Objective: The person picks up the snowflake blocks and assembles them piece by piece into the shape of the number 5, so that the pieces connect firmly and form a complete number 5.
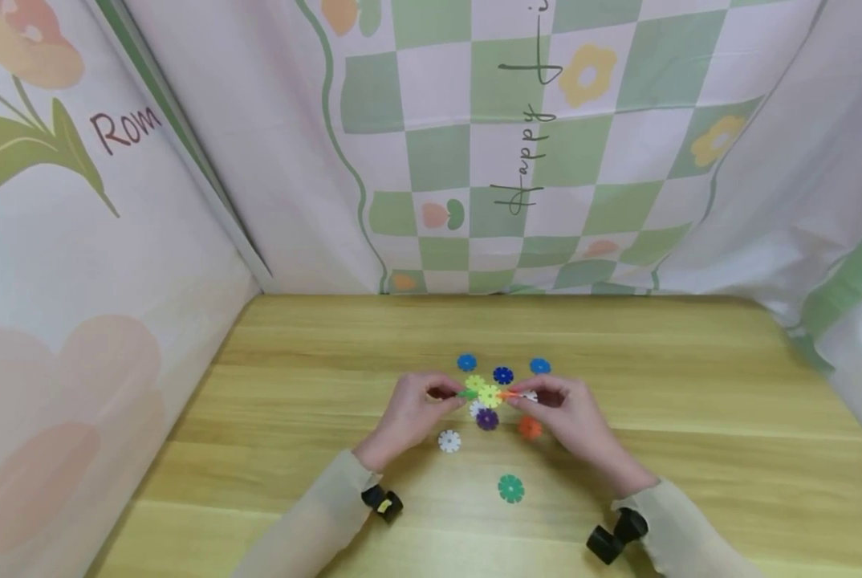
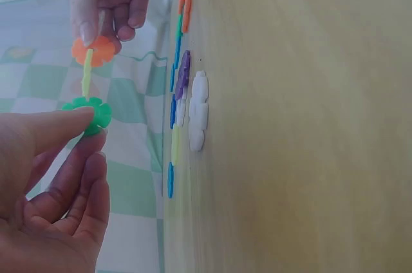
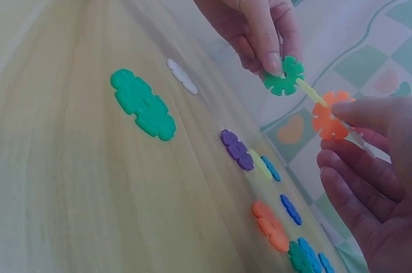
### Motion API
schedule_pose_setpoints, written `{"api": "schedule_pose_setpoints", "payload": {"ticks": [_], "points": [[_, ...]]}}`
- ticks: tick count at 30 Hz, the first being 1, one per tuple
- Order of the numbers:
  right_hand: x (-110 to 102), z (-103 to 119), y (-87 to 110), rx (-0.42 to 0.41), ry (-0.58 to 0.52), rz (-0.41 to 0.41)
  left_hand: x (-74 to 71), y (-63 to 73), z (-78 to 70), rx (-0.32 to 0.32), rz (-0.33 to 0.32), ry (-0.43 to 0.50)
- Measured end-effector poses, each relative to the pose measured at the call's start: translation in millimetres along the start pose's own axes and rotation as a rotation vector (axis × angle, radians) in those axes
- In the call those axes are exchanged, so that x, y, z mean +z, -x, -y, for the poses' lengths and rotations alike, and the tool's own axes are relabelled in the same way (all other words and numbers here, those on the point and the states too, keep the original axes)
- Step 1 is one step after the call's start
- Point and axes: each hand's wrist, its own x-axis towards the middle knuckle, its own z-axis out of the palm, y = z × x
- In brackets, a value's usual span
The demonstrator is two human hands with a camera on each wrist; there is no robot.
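Observation:
My left hand [image 1: 411, 411] pinches a green snowflake disc [image 2: 96, 116] between thumb and fingertips. Facing it, my right hand [image 1: 574, 416] grips an orange snowflake disc [image 3: 329, 118] the same way. A yellow snowflake disc [image 1: 489, 396] bridges the two, edge-on in both wrist views and slotted at right angles to them. Beyond the orange disc, a white disc [image 3: 362, 143] sticks out by the right fingers, partly hidden. This joined row is held up above the wooden table [image 1: 315, 466].
Loose discs lie flat around the hands: purple [image 1: 486, 419], white [image 1: 449, 441], green [image 1: 511, 488], orange [image 1: 530, 427], several blue ones [image 1: 503, 375] and a yellow one [image 1: 474, 383]. Printed curtains [image 1: 294, 160] stand along the table's back and sides.

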Motion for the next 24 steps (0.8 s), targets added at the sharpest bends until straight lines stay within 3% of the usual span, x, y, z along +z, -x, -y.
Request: {"api": "schedule_pose_setpoints", "payload": {"ticks": [8, 12, 17, 24], "points": [[0.9, -2.3, -1.1, 0.000, 0.011, 0.017, 0.3, 0.9, -1.3, 0.022, 0.028, -0.016], [1.3, -2.2, -1.5, -0.011, 0.011, 0.030, 0.3, 1.1, -3.5, -0.001, 0.027, -0.012], [2.2, 1.3, -1.3, -0.010, 0.028, 0.092, 1.2, 0.9, -4.1, -0.030, 0.027, -0.009], [7.0, 7.0, -2.4, 0.052, -0.021, 0.165, 2.9, -0.1, -3.6, -0.012, 0.037, -0.010]]}}
